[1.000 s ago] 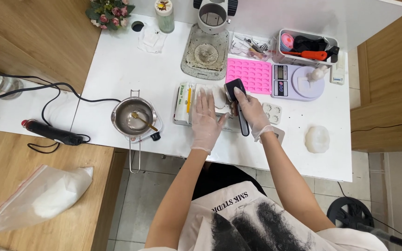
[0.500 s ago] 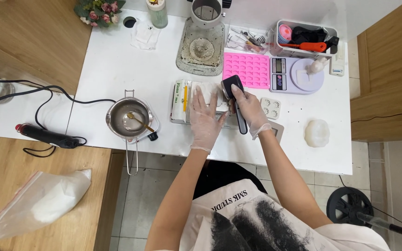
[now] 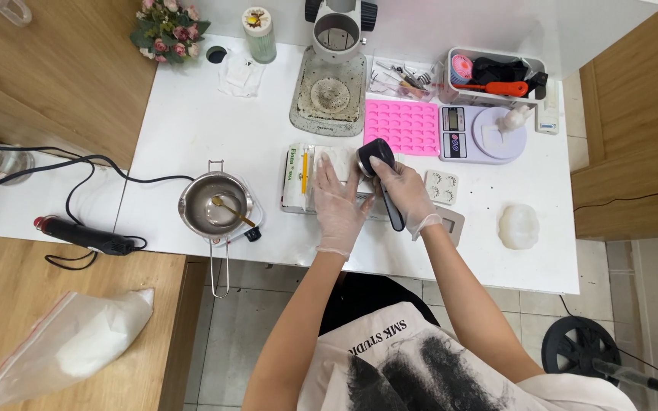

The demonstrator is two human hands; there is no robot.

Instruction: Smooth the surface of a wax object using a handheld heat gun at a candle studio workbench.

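Left hand (image 3: 338, 205) lies flat on a white package (image 3: 321, 176) with a green-edged label — right hand (image 3: 404, 194) grips a black tool (image 3: 381, 171).

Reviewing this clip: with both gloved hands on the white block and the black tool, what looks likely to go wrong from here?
1. The left hand lies flat on the white block, right beside the black-handled tool in the right hand; a slip might catch the gloved fingers.
2. The metal pot stands near the table edge with its long handle jutting past it, so a knock might tip it.
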